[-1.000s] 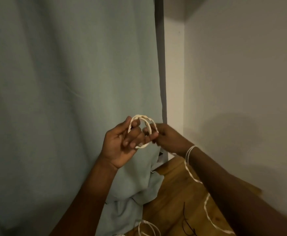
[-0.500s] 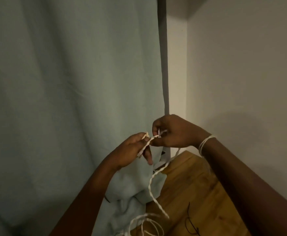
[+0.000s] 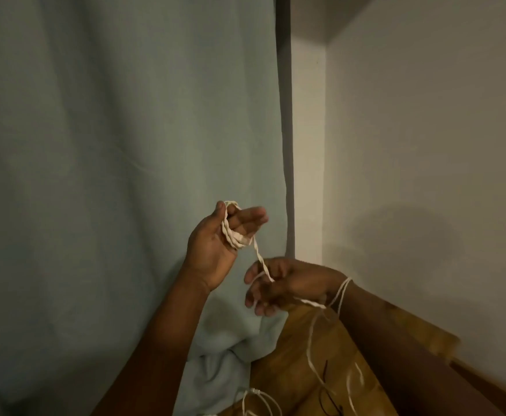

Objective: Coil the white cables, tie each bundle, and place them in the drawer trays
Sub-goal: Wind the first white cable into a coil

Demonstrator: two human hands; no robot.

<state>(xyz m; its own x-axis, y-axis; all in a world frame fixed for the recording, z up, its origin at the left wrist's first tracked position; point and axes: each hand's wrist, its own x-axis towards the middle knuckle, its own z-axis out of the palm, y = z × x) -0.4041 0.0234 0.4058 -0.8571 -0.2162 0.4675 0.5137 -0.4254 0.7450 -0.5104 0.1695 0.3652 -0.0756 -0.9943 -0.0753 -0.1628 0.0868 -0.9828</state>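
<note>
A white twisted cable [image 3: 236,234] is wound in a small coil around the fingers of my left hand [image 3: 215,247], which is raised in front of the curtain with its palm toward me. From the coil the cable runs down and right into my right hand [image 3: 278,286], whose fingers pinch it. The free length trails from there down over the wooden surface [image 3: 291,373]. A white cord [image 3: 342,291] also circles my right wrist. No drawer or tray is in view.
A pale blue curtain [image 3: 110,175] fills the left and bunches on the wood. A bare wall [image 3: 426,145] stands at the right. Another white cable bundle [image 3: 257,400] and a thin black tie [image 3: 325,394] lie on the wood near the bottom edge.
My hands were together at the coil. Now my left hand has risen with the coil on its fingers, and my right hand has dropped lower right, drawing the cable out between them.
</note>
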